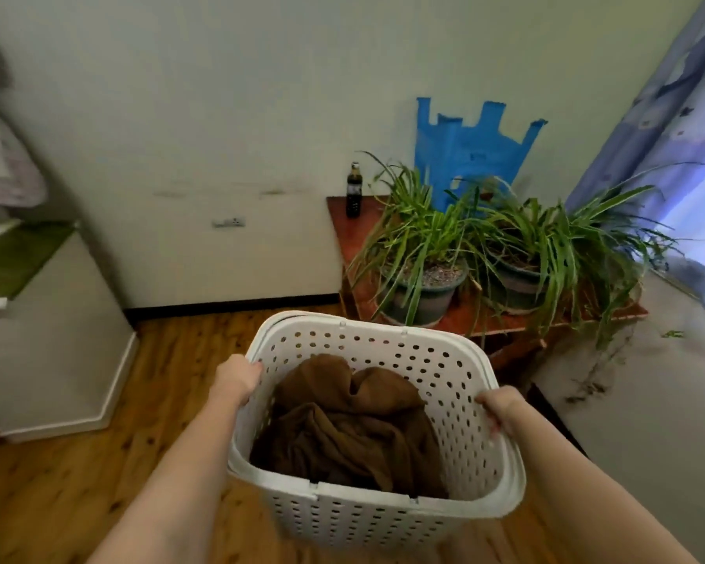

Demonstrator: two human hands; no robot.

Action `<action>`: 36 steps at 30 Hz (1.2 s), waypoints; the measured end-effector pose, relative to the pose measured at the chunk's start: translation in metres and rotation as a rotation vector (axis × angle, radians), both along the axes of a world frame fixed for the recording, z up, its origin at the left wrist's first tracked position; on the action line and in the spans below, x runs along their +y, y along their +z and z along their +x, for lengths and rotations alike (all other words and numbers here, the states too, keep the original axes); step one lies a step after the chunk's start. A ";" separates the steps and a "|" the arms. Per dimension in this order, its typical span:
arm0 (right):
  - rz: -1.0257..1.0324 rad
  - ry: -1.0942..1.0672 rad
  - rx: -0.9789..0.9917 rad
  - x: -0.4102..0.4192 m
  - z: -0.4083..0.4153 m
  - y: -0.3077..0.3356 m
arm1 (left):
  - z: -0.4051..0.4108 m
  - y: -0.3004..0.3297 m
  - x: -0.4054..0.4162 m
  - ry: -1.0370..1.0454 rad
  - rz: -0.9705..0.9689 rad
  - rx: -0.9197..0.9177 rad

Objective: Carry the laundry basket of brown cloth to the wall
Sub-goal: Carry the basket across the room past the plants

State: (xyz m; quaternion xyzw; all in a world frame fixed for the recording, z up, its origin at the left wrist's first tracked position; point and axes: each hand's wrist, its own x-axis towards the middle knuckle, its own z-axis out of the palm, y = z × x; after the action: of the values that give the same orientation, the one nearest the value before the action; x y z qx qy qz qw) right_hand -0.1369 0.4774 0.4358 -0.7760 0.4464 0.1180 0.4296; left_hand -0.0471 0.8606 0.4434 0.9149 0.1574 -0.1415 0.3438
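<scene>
A white perforated laundry basket (444, 368) is held up in front of me above the wooden floor. Crumpled brown cloth (342, 425) fills its bottom. My left hand (237, 378) grips the basket's left rim, fingers curled over the edge. My right hand (499, 407) grips the right rim the same way. The pale wall (204, 156) stands ahead, beyond a stretch of floor.
A low reddish table (355, 238) at the right holds two potted green plants (424, 254) and a dark bottle (353, 191); a blue plastic bag (473, 152) hangs on the wall behind. A white cabinet (54, 339) stands left. A curtain (676, 128) hangs at the far right.
</scene>
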 end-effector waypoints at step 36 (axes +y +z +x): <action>-0.010 0.331 -0.053 0.318 0.464 0.001 | 0.343 -0.017 0.329 0.284 0.011 0.050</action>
State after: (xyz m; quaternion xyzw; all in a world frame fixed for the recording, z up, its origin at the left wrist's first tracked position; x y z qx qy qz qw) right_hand 0.3272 0.7954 0.4369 -0.8438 0.3017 0.1644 0.4123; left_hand 0.2964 1.1891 0.4267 0.8814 0.2944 -0.1133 0.3515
